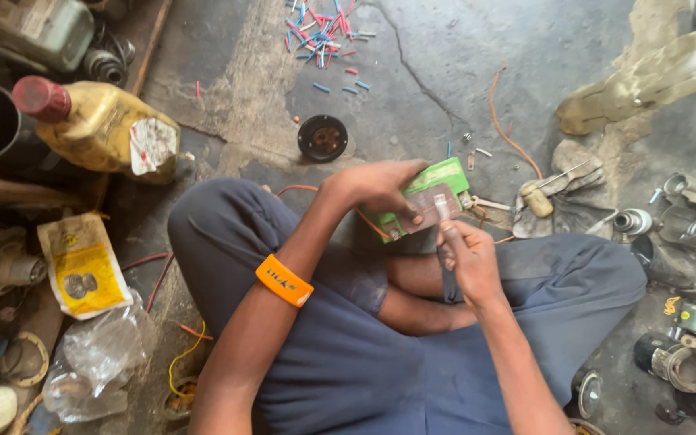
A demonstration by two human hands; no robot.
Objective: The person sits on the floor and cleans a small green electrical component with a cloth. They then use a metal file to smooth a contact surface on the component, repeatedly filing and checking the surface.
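Your left hand grips the green box from above, while your right fingers pinch a thin metal tool upright, its tip touching the box just beyond them.

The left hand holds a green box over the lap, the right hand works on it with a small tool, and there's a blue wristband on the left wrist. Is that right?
Not quite: the wristband is orange, not blue, as the head view shows. The rest stands: the left hand holds the green box over the lap, and the right hand works on it with a small tool.
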